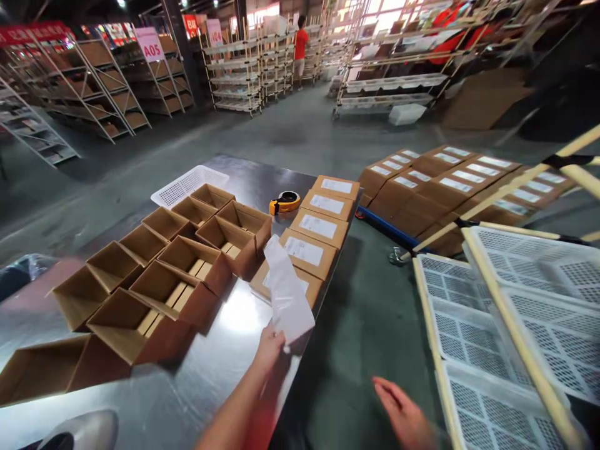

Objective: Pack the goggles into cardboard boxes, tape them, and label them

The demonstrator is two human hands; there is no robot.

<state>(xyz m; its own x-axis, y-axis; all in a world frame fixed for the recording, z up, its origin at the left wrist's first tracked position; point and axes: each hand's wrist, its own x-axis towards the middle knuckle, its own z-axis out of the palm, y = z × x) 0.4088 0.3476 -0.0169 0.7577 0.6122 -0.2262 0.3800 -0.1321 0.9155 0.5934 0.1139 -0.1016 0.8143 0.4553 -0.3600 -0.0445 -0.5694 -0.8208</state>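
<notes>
My left hand [270,347] is closed on the near end of a white label sheet [289,290], which hangs over the table's right edge and partly covers the nearest closed carton. My right hand [400,409] is off to the right of the table, over the floor, fingers stretched out and nothing in it. Closed cartons with white labels [319,225] stand in a row along the table's right edge. To their left are several open cartons [164,287], some with small cream boxes inside. A yellow-and-black tape dispenser [284,202] lies behind them.
A white perforated basket [190,185] sits at the table's far end. Labelled cartons [450,181] are stacked on a blue-edged base to the right. A rack with white mesh trays [473,337] stands near my right hand. Shelving and a person in orange [300,47] are farther back.
</notes>
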